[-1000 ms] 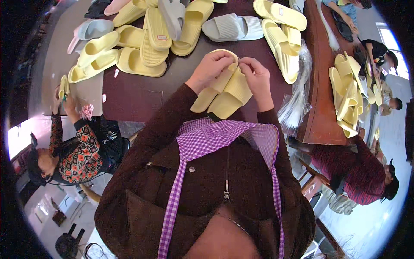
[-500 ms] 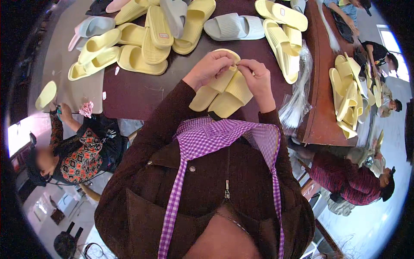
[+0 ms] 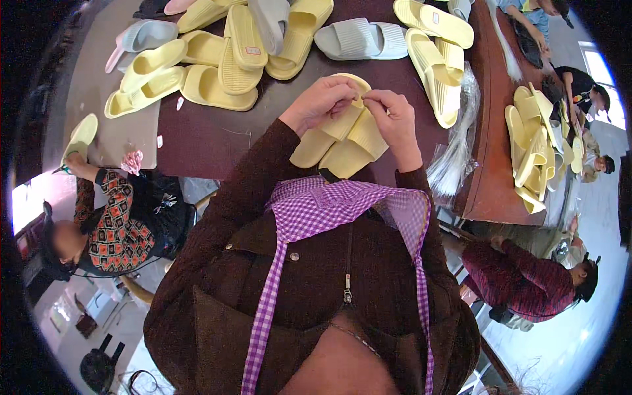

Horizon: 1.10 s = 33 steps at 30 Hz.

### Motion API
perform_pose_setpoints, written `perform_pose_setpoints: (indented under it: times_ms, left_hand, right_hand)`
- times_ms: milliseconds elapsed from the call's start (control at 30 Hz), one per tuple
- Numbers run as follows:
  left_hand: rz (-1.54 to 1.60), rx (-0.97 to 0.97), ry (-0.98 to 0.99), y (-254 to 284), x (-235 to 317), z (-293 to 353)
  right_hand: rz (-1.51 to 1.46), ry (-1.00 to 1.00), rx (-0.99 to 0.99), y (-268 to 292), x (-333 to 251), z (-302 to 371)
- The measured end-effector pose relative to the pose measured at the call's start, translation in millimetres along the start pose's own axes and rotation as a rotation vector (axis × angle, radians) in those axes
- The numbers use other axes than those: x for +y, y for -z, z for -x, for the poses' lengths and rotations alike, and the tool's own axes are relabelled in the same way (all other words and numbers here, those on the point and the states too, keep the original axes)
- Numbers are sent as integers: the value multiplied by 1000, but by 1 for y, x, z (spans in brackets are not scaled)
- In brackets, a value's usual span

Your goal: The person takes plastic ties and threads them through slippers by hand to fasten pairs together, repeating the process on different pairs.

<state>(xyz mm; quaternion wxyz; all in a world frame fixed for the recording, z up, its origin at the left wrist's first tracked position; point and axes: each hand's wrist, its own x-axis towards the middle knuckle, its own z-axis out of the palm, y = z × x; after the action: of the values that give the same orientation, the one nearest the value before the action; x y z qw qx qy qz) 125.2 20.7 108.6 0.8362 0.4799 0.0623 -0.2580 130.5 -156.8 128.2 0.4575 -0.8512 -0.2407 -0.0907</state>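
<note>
A pair of yellow slide slippers (image 3: 356,146) lies side by side on the dark red table in front of me. Over their far ends, my left hand (image 3: 324,104) and my right hand (image 3: 395,122) are close together, fingertips almost meeting. Both have thumb and fingers pinched. Whatever is between the fingertips is too small to make out. A small dark piece shows at the near end of the slippers, by my checked purple apron.
Yellow slippers (image 3: 240,52) pile up at the far left, and a grey pair (image 3: 361,39) lies at the back. More yellow slippers (image 3: 433,76) and a bundle of clear plastic strips (image 3: 455,148) are to the right. A co-worker at the left holds a yellow slipper (image 3: 81,137).
My hands keep nearly the same pinch over the slippers. The left co-worker's slipper has moved nearer the table's edge, and a person at the right has shifted posture.
</note>
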Motion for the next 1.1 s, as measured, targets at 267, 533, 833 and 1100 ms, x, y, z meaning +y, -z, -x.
perform_pose_setpoints:
  times_ms: [267,533,833,1100]
  left_hand:
    - [65,-1,-1,4,-6,-1]
    - [94,-38,-14,5,-8,1]
    - [76,-35,-25,4,-12,1]
    - [12,-39,-26,6,-8,-4]
  right_hand:
    - [-5,-37,6,-3,-4,2]
    - [-29,-11,13,-4,-3,2]
    - [-22,-42,-4,-3,-4,6]
    - [-7,-83,-19,-6,-4,1]
